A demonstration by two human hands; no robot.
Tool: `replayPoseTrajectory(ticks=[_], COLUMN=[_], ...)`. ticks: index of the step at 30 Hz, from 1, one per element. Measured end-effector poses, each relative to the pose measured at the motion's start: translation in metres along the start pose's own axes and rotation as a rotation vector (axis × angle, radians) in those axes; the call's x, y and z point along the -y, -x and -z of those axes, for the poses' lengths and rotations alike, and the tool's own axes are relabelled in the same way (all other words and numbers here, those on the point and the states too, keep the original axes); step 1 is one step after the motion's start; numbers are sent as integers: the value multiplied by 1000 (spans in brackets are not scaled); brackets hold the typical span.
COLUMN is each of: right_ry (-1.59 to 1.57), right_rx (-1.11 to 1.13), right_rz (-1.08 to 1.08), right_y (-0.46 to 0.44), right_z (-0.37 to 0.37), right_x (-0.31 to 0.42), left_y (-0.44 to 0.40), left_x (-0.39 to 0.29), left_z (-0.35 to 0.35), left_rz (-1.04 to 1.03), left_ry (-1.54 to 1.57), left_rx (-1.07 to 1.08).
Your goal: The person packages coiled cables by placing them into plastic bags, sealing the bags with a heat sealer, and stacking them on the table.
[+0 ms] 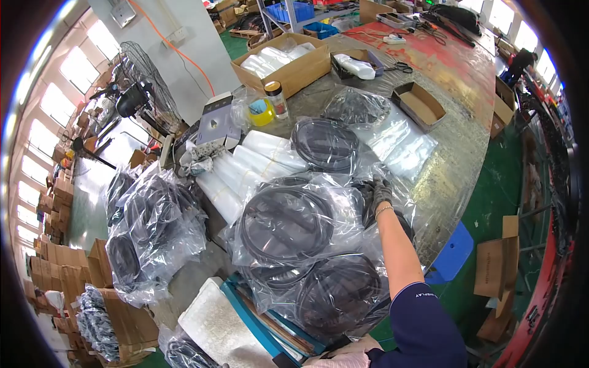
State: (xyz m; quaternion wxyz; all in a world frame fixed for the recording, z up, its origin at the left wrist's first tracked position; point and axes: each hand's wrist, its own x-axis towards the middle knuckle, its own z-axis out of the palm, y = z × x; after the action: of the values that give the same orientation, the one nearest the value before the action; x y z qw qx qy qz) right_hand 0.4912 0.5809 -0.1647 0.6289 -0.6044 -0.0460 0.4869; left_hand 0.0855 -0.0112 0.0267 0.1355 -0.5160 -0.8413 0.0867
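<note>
My right hand [381, 194], in a dark grey glove, reaches to the right side of a pile of bagged coils on the table. Its fingers are curled on a bagged black coil [404, 224], partly hidden by plastic and my forearm. My left hand is out of view. Left of my right hand lies a large black coil in a clear bag [286, 224]. Another bagged coil [338, 293] sits nearer to me, and one more [325, 144] lies farther back. Whether the coils are cable or rubber strip, I cannot tell.
Rolled clear bags [236, 175] and flat plastic sheets [402, 142] lie around the pile. Behind stand yellow tape [261, 112], a jar [276, 100], a carton of bags [282, 64] and a shallow box [419, 105]. More bagged coils [153, 211] are at left, with a fan [132, 98] beyond.
</note>
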Motion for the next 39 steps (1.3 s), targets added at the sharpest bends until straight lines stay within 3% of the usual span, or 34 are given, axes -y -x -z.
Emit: replayPoseTrajectory(ticks=[5, 8, 11, 15, 16, 18, 19, 20, 21, 23, 26, 28, 29, 32, 34, 35, 36, 39], right_ry=[-94, -151, 247, 320, 247, 304, 187, 401, 374, 319, 200, 9, -8, 185, 368, 268, 39, 169], right_rx=[245, 156, 353, 229, 188, 322, 454, 611, 722, 868, 912, 981, 1149, 1073, 984, 1379, 1462, 1578], right_rz=[-419, -395, -472, -121, 127, 348, 561, 1059, 743, 756, 856, 757, 682, 1302, 1865, 1206, 508, 401], right_y=[-14, -23, -23, -112, -56, -47, 21, 52, 119, 184, 271, 325, 351, 376, 414, 462, 510, 545], right_z=[15, 7, 12, 12, -17, -59, -115, -135, -158, -182, -190, -186, -172, -156, -128, -115, -102, -70], right_x=[22, 26, 35, -18, 8, 28, 60, 80, 107, 126, 155, 173, 189, 199, 199, 198, 196, 161], left_y=[4, 6, 9, 14, 12, 6, 19, 23, 29, 24, 38, 52, 58, 64, 52, 41, 30, -10], left_x=[0, -1, -4, -1, -1, 1, 3, 8, 8, 3, 16, 23, 27, 45, 62, 73, 82, 100], left_z=[-8, -13, -18, -15, -15, -21, -22, -23, -37, -28, -30, -31, -32, -41, -39, -38, -41, -16], left_rz=[17, 25, 45, 91, 107, 135, 181, 214, 225, 282, 354, 411, 431, 472, 442, 421, 371, 212], left_ry=[52, 87, 116, 132, 134, 163, 175, 246, 275, 302, 373, 404, 423, 491, 632, 702, 810, 1103], left_rx=[2, 6, 7, 27, 38, 12, 1, 113, 14, -65, -86, -94, -95, -131, -215, -263, -247, -218])
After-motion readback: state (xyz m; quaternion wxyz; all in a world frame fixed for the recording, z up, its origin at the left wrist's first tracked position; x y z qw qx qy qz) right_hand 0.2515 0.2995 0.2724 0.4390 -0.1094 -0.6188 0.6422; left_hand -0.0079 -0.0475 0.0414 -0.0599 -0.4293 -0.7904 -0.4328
